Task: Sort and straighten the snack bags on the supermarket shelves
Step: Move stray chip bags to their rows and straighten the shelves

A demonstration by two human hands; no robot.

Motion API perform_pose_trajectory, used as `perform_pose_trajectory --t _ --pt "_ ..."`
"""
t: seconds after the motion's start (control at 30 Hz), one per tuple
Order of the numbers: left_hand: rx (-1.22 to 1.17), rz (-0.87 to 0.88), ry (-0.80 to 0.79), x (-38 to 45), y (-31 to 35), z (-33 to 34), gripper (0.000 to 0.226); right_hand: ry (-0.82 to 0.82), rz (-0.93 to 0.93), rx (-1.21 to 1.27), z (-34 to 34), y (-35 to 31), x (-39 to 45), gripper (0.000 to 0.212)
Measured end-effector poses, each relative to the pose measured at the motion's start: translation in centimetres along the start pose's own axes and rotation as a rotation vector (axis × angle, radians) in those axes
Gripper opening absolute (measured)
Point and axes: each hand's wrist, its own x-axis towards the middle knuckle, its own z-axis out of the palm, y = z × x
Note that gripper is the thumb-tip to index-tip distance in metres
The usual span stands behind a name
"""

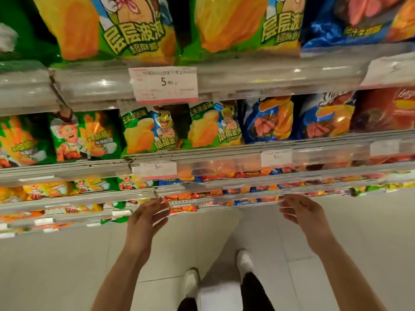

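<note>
Two white shoes point(243, 262) stood on the pale tiled floor point(56, 265). Above them, the left hand point(147, 217) and right hand point(302, 212) hovered empty, fingers spread, well apart, near the low shelf edges. Beyond, green corn-chip bags point(148, 131) and blue crisp bags point(269, 118) stood upright behind the clear plastic shelf rail point(247, 77).
</note>
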Motion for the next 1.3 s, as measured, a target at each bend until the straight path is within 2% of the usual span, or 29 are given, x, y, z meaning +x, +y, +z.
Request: perform_pose_trajectory --t 0.17,0.33,0.4,0.47,0.53,0.6,0.7,0.8,0.87,1.07,1.3 --pt "0.002 0.003 0.096 1.6 -2.5 5.7 0.020 -0.115 -0.040 -0.100 0.2 0.1 6.9 0.014" --pt "0.098 0.072 0.122 4.7 -4.6 11.4 0.014 -0.132 -0.219 -0.286 1.2 0.0 12.3 0.018" --pt "0.238 0.182 0.106 6.3 -5.2 13.3 0.015 -0.123 -0.341 -0.369 1.6 -0.1 13.8 0.015" --pt "0.448 0.348 0.066 8.2 -5.7 14.8 0.021 -0.092 -0.405 -0.451 2.3 0.1 15.3 0.023" --pt "0.586 0.521 0.028 10.9 -6.4 16.1 0.016 -0.052 -0.474 -0.578 3.2 0.5 17.0 0.034" --pt "0.696 0.641 0.005 14.0 -7.5 17.3 0.011 0.037 -0.593 -0.634 4.1 1.4 18.6 0.028" --pt "0.858 0.799 0.086 17.9 -9.5 18.5 0.030 0.138 -0.828 -0.783 5.8 3.3 20.8 0.058" --pt "0.880 0.950 0.151 19.8 -11.1 19.2 0.055 0.227 -0.909 -0.726 7.4 4.9 21.6 0.063" --pt "0.868 0.999 0.161 20.6 -11.6 19.4 0.062 0.254 -0.906 -0.677 8.1 5.8 22.3 0.066" --pt "0.786 1.067 0.165 21.3 -12.5 19.5 0.061 0.235 -0.971 -0.577 8.0 6.7 24.2 0.072" --pt "0.757 1.162 0.203 21.4 -13.0 19.3 0.061 0.251 -1.050 -0.498 8.2 7.4 25.0 0.068"
